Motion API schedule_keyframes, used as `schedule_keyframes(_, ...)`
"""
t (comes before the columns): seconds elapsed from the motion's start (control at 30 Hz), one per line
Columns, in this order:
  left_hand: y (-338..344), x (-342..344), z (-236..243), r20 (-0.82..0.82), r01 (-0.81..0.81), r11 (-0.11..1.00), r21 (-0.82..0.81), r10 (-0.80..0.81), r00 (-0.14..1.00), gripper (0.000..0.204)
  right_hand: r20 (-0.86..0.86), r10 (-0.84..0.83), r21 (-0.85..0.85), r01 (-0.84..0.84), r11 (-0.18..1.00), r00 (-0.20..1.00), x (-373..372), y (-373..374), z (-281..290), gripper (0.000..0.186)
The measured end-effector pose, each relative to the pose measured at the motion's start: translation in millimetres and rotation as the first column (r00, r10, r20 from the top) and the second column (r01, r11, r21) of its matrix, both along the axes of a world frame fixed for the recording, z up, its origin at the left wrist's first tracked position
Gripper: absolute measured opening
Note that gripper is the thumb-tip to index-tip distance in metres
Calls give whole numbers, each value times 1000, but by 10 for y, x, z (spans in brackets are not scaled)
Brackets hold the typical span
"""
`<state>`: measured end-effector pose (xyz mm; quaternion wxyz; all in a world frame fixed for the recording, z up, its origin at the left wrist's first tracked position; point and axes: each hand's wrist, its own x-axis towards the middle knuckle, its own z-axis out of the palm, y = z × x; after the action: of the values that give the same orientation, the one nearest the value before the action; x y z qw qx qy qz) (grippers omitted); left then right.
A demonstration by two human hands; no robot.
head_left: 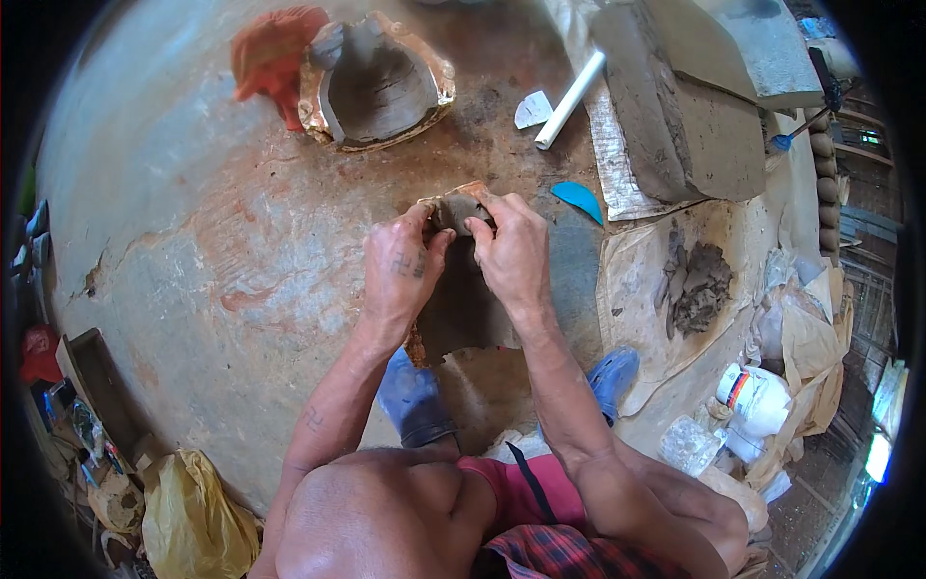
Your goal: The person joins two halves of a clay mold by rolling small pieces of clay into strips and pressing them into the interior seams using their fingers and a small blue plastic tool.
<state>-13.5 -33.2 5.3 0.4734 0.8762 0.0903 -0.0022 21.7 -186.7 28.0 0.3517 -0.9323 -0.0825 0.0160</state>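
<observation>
Between my feet stands a mould piece lined with dark grey clay [465,314], its rim rough and orange-brown. My left hand [397,265] pinches the left of its far edge, thumb inside and fingers over the rim. Opposite it, my right hand [513,251] grips the right of that edge in the same way, thumb pressed on the clay. The two thumbs point toward each other with a little grey clay showing between them. My fingertips behind the rim are partly hidden. A teal curved scraper [578,201] lies on the floor to the right of my right hand.
Farther off sits another clay-lined mould [446,82] beside an orange-red cloth [275,58]. A white pipe [571,100] and a white shard [532,110] lie near a large grey clay block [714,135]. Clay scraps [701,289] rest on a sheet at right; a white jar [757,400] lies nearby.
</observation>
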Motion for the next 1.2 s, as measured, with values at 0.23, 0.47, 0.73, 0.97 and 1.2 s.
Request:
schedule_keyframes(0.23, 24, 49, -45, 3, -9, 990, 143, 9, 1000, 26, -31, 84, -206, -89, 975, 996, 69, -37, -126, 22)
schedule_keyframes(0.47, 121, -390, -381, 35, -151, 988, -43, 152, 988, 49, 160, 74, 597, -156, 787, 984, 325, -59, 4, 61)
schedule_keyframes(0.73, -30, -621, -568, -92, -202, 891, -406, 180, 979, 46, 7, 161, 896, -78, 438, 987, 188, 596, -617, 87)
schedule_keyframes(0.97, 21, -575, -174, -439, -222, 948, -229, 103, 893, 43, 241, 166, 915, -281, 289, 956, 458, 390, -145, 92)
schedule_keyframes(1.2, -23, -557, -392, -294, -210, 936, -283, 124, 948, 45, 7, 203, 917, -88, 389, 979, 347, 490, -705, 85)
